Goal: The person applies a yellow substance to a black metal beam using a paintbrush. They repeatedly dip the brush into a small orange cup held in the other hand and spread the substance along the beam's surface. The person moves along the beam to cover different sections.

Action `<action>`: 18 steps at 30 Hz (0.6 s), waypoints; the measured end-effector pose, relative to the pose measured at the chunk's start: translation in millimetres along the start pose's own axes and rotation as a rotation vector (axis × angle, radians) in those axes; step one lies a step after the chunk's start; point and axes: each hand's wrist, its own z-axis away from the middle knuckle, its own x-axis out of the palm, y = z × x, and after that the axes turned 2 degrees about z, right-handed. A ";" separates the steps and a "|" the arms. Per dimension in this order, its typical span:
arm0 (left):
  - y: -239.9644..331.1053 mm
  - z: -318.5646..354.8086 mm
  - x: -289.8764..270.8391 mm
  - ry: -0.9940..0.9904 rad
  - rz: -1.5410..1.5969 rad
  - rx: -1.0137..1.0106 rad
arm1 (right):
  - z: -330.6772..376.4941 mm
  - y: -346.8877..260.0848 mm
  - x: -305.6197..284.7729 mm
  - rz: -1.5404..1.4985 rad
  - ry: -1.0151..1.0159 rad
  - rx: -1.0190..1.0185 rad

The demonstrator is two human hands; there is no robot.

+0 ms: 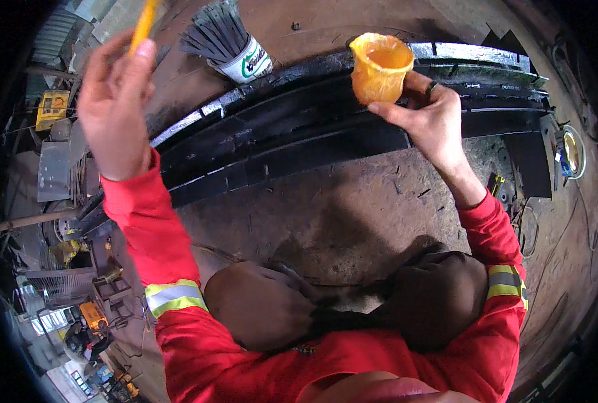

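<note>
My left hand [121,101] is raised at the upper left, its fingers closed on a slim yellow handle [144,27]. The handle's far end runs past the top of the picture, so what it belongs to is hidden. In my right hand [426,117] is an orange-yellow cup [381,74] with an uneven, flared rim and a coated-looking wall. It stands roughly upright, gripped low on its side, with some orange contents showing inside. Below and between both hands run long black metal beams [279,138] with shiny strips along the far edge.
A white bucket [245,64] of dark flat strips leans beyond the beams. Yellow equipment [54,109], grey sheets [56,171] and clutter crowd the left. A dark plate [530,164] and a coiled cable [576,151] lie at right. My knees [258,305] are close below the beams.
</note>
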 end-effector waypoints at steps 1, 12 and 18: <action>-6.5 7.0 0.2 -0.019 -0.041 -0.077 | -2.2 0.8 -3.7 0.014 0.018 -0.007; -77.3 96.5 42.7 -0.451 -0.369 -0.005 | -30.3 0.6 -56.6 0.293 0.153 -0.050; -76.7 83.1 93.3 -0.474 -0.720 0.217 | -22.5 -20.4 -67.8 -0.092 0.151 0.004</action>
